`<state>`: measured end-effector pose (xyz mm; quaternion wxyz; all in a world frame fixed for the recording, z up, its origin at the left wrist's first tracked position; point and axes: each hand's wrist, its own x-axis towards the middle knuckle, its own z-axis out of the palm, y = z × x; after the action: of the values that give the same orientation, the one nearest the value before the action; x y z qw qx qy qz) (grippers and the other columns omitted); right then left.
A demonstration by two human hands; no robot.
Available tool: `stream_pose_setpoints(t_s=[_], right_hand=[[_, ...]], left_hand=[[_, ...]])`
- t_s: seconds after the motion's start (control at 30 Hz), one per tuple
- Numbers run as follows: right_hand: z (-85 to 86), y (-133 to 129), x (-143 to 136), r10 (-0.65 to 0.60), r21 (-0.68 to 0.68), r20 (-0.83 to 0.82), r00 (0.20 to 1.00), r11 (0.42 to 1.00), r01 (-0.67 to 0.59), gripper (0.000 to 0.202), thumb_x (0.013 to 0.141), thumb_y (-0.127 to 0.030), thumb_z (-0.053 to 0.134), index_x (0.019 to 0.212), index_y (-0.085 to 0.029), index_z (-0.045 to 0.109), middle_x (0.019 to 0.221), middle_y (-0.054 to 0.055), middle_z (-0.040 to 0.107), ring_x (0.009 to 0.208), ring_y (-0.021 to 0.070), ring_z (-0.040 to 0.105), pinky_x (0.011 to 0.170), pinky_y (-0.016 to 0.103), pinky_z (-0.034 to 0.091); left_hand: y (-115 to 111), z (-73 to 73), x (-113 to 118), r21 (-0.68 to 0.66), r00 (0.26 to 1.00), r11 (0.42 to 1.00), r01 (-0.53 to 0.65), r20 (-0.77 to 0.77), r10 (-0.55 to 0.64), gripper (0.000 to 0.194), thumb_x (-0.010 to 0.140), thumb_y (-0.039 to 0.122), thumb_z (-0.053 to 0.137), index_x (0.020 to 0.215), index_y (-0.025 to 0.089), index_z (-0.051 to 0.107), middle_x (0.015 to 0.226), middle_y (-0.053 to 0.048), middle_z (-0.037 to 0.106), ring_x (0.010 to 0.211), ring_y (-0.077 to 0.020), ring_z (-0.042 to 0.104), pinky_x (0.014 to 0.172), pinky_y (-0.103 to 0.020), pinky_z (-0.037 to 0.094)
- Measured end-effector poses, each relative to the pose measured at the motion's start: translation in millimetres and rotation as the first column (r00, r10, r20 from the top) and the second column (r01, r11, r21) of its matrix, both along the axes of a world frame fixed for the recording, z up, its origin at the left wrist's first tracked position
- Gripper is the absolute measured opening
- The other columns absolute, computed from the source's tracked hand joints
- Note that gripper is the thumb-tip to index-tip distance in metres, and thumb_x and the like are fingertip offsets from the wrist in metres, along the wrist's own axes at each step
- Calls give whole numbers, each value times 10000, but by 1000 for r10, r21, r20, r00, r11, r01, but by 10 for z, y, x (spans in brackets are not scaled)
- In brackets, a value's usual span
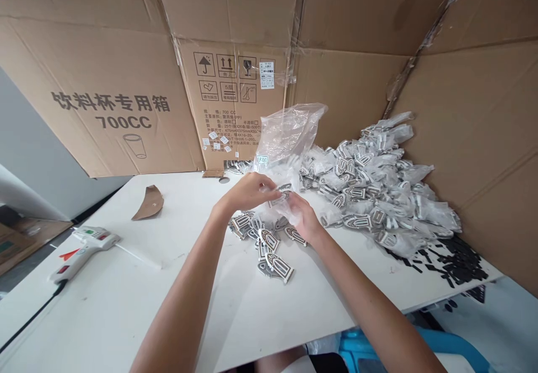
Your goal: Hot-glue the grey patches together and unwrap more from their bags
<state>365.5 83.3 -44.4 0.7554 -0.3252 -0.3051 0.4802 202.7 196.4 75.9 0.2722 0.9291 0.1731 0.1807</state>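
Over the middle of the white table, my left hand and my right hand meet on a small clear plastic bag. Both hands are closed on its film, and a grey-and-white arch-shaped piece appears to be inside; the fingertips partly hide it. Just beneath lies a loose heap of arch-shaped pieces, white-rimmed with dark patterns. One such piece rests nearest to me. Behind my hands stands a larger clear bag with a small printed label.
A big pile of bagged pieces fills the right back. Black strips lie scattered at the right edge. On the left are a glue gun with its cord and a brown cardboard scrap. Cardboard walls enclose the back and right.
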Motion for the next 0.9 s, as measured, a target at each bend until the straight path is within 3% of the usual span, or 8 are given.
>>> stream_pose_setpoints(t_s=[0.13,0.3,0.43,0.53,0.7,0.9], right_hand=[[1,-9,2,15,1,3,1000,1000,-15,256,779,-376,946,904,-270,749,961,-6,799,870,219,705,832,343,569],[-7,-14,20,2,-1,-51,999,1000,-2,246,802,-357,946,932,-254,765,976,-11,805,878,191,722,860,328,577],[-33,10,72,-47,17,-84,995,999,48,221,807,-341,941,906,-260,761,945,-23,796,875,185,724,862,324,579],[-57,30,104,-66,23,-108,992,997,69,225,793,-311,945,863,-268,736,908,-32,781,851,182,716,848,325,575],[-62,22,79,-33,-4,-35,999,999,32,217,821,-324,912,902,-262,720,963,-7,785,881,204,708,867,345,563],[-26,-17,22,17,-6,7,1000,1000,-17,247,825,-341,905,1006,-259,759,1015,11,791,903,218,703,892,372,559]], left_hand=[[50,-44,2,4,999,999,32,-25,-32,277,904,475,700,976,253,849,1017,-46,824,887,-209,698,822,-361,504],[123,-63,-58,-54,996,998,-22,-91,17,361,822,495,801,1107,277,841,1181,-48,811,1050,-252,714,897,-364,533],[160,-49,-136,-15,975,996,-86,-207,81,405,728,370,872,1120,276,838,1195,-62,800,1064,-284,721,866,-361,550],[173,-19,-170,-5,965,995,-104,-243,100,365,769,323,828,1131,277,838,1211,-59,803,1067,-285,719,870,-363,550],[108,41,-118,-1,993,997,-82,-82,81,291,970,394,613,1054,251,852,1144,-49,831,1024,-248,725,919,-366,538],[-17,15,3,33,999,999,30,21,-31,271,933,457,682,905,247,851,975,-37,838,878,-204,719,829,-352,513]])
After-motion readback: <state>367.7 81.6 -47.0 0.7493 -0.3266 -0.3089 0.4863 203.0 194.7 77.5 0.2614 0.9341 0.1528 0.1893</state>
